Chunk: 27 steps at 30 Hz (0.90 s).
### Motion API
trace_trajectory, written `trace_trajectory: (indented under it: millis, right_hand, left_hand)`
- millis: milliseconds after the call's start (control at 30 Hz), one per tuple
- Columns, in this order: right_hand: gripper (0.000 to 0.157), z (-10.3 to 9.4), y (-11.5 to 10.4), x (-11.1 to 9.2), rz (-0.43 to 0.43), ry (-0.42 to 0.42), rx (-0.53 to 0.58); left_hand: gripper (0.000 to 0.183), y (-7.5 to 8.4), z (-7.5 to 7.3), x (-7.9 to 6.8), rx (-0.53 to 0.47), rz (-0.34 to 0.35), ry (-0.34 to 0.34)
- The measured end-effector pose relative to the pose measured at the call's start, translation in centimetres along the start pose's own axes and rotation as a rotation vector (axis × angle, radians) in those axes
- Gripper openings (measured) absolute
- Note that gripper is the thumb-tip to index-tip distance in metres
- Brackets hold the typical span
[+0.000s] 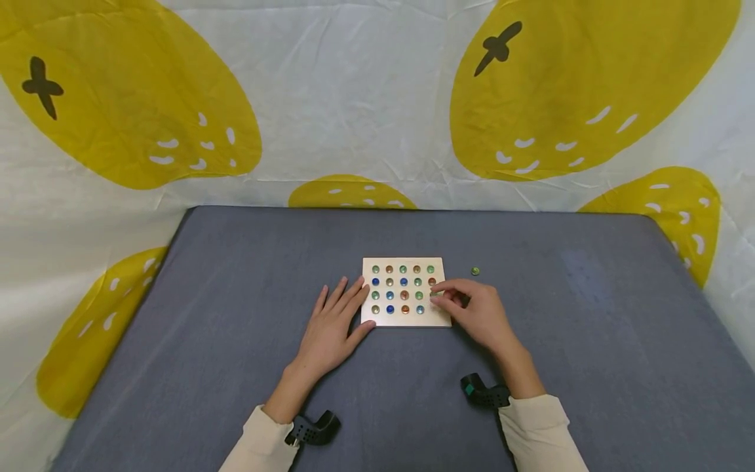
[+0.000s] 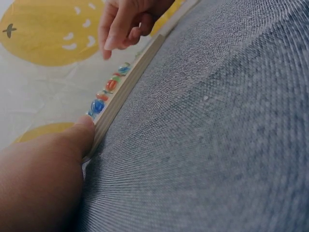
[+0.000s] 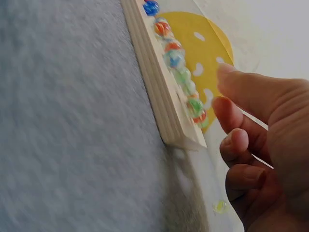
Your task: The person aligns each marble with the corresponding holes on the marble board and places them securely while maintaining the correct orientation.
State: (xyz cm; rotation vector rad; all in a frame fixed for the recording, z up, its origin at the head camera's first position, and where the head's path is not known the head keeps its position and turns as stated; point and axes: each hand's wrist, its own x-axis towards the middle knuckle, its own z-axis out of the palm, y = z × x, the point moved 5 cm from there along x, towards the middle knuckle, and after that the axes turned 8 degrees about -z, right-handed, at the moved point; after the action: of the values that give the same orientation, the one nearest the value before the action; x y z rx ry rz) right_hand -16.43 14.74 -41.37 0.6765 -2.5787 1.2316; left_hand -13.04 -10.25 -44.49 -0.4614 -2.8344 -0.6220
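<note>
A wooden board (image 1: 413, 318) lies on the table with rows of coloured glass marbles set in it. My left hand (image 1: 327, 334) is spread flat, fingertips at the board's left edge and thumb at its near left corner. Over the board's right side hovers my right hand (image 1: 476, 313), its fingers bent and thumb near the index finger. The right wrist view shows a gap between those fingertips, with no marble in it. Just beyond them a green marble (image 3: 194, 106) sits in the board. Beside it, towards the near edge, is a bare hollow.
One loose yellow-green marble (image 1: 475, 271) lies on the grey tablecloth (image 1: 236, 295), right of the board beyond my right hand. A white curtain with yellow shapes (image 1: 354, 98) hangs behind the table. Each wrist wears a black camera mount (image 1: 315, 429).
</note>
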Motion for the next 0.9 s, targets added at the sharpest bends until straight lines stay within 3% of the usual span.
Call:
trace_trajectory:
  millis: [167,900]
  right_hand:
    - [0.014,-1.0,0.7,-0.1,0.019,0.068,-0.01]
    - [0.028,-3.3,3.4,-0.6,0.142,0.196,-0.065]
  left_hand:
    - [0.061,0.0,0.1,0.0,0.001,0.001,0.002]
    - [0.063,0.1,0.1,0.0,0.005,0.011,0.015]
